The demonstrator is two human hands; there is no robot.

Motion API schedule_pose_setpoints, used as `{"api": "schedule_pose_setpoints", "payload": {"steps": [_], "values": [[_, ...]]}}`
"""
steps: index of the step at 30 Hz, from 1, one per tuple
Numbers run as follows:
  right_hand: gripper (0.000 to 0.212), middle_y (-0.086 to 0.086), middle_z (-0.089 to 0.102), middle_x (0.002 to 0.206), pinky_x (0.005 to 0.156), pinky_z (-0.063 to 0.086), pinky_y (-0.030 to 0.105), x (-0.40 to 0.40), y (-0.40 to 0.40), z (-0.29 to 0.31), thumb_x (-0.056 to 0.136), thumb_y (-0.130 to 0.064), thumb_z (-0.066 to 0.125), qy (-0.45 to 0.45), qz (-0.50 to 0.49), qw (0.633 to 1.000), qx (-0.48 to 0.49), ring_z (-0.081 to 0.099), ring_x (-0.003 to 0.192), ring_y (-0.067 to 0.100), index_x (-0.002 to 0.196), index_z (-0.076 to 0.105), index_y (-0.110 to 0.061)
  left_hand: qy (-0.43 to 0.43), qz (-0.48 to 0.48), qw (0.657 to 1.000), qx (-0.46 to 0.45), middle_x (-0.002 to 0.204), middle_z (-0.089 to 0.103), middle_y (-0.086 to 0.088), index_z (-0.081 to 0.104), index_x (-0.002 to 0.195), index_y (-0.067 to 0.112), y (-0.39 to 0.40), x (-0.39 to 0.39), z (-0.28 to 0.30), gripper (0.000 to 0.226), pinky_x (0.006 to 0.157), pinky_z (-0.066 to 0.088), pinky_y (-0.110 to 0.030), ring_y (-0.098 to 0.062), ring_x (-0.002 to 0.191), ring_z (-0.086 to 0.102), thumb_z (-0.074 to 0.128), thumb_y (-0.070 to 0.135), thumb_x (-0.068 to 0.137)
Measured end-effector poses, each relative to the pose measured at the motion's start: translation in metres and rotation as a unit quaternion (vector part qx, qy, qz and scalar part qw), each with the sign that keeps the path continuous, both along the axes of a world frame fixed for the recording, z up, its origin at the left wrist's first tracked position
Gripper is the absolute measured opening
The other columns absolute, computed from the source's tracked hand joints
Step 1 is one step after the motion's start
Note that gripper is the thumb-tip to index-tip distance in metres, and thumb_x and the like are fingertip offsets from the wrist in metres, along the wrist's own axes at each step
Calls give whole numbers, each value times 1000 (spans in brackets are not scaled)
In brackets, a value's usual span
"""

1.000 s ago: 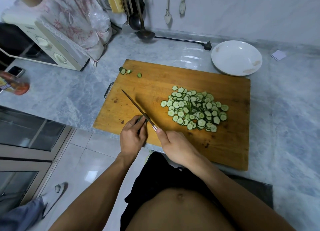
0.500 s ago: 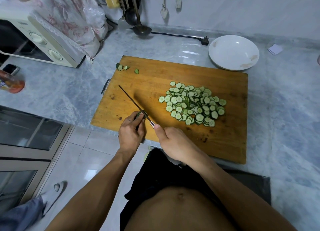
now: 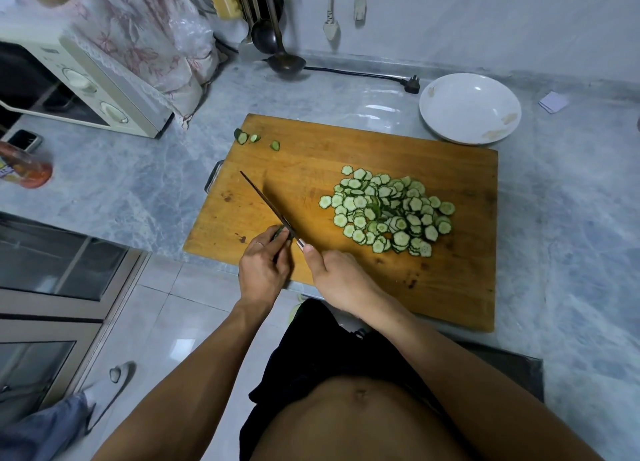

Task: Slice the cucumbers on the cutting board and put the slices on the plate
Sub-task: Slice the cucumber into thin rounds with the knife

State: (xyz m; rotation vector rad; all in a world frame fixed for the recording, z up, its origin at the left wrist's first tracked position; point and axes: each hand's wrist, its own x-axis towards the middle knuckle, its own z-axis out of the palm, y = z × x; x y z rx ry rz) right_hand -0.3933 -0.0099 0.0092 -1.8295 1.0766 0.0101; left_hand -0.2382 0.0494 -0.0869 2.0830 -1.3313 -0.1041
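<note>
Little has moved since the earlier frames: both hands stay at the near-left edge of the cutting board [image 3: 346, 156], blade at the same slant. Left hand [image 3: 261, 270] pinches a short cucumber stub [image 3: 278, 232] with curled fingertips, right against the blade. Right hand [image 3: 341, 279] grips the knife [image 3: 266, 206] handle, thumb laid along the top; blade points toward the board's far-left corner. Sliced cucumber pile [image 3: 386, 211] sits mid-board, right of the blade, apart from it. Three end pieces [image 3: 254, 138] lie at the far-left corner. White plate [image 3: 469, 107] holds no slices, touching the board's far-right edge on the marble countertop [image 3: 121, 190]. Microwave [image 3: 79, 90] at far left.
</note>
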Motion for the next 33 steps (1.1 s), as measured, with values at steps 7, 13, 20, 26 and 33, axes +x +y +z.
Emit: {"api": "schedule_pose_setpoints", "payload": {"steps": [7,13,20,26,33], "values": [[60,2,43,61,65,29,32,-6,-3,1,106,-50,22,4,1,1000,13,46,70,25,58,40,-18,44,11,999,-18,116,70,-13,76,109,7,2,-2,5,24,96,38,-6,-26,103,68,70,5,86],[57,3,48,67,66,32,32,-20,11,11,106,-49,21,-9,28,999,-26,49,75,24,62,41,-17,40,-5,999,-7,123,68,-8,76,107,10,3,3,-2,37,88,55,-35,-23,110,66,51,31,91],[60,1,45,63,64,31,32,-21,12,14,105,-50,21,-13,31,999,-21,47,64,18,60,41,-16,47,-9,999,-7,123,68,-8,77,107,9,4,4,-1,36,91,53,-28,-21,109,66,51,29,91],[60,-1,39,58,49,27,32,-20,9,12,105,-52,21,-18,26,999,-12,40,53,13,56,36,-20,49,-7,999,-10,120,69,-12,77,106,7,5,3,2,31,95,46,-19,-24,107,67,55,23,90],[65,3,44,52,55,38,32,-18,1,19,105,-52,20,1,19,1000,12,47,47,17,56,42,-14,32,-6,999,-23,115,69,-19,75,105,3,2,2,3,24,96,40,-12,-30,101,69,67,5,84]]}}
